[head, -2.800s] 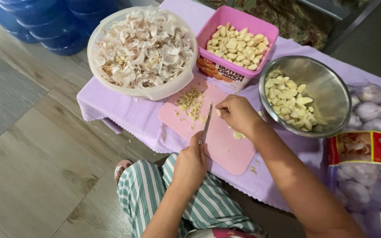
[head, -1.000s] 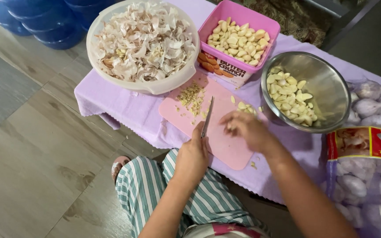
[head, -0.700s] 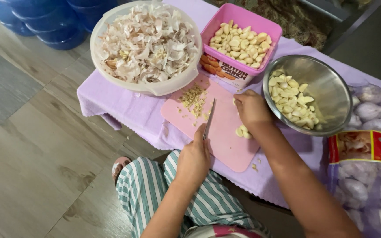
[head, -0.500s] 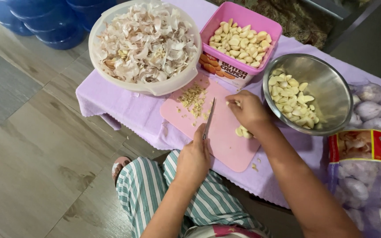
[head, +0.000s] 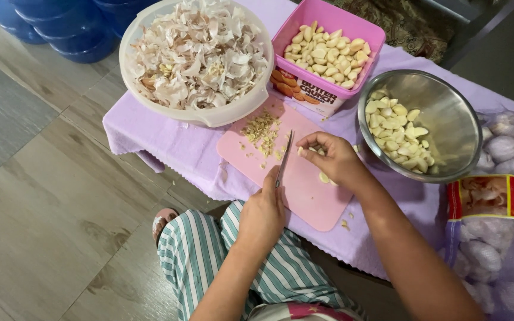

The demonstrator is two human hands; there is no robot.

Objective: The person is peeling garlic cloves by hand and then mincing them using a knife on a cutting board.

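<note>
My left hand [head: 263,209] grips a knife [head: 284,158] whose blade rests on a pink cutting board [head: 304,190]. My right hand [head: 332,158] pinches a peeled garlic clove [head: 300,151] right beside the blade. A small heap of cut-off garlic ends [head: 261,129] lies on the board's far left part. One loose clove [head: 325,177] sits on the board under my right palm.
A white bowl of garlic skins [head: 197,53] stands at the back left. A pink tub of peeled cloves [head: 328,47] sits on a box, and a steel bowl [head: 447,119] holds trimmed cloves. A mesh bag of garlic bulbs [head: 501,226] lies at right. Purple cloth [head: 162,137] covers the low table.
My right hand went toward the steel bowl, then came back to the board with a clove and now holds it against the knife. My left hand stayed with the knife.
</note>
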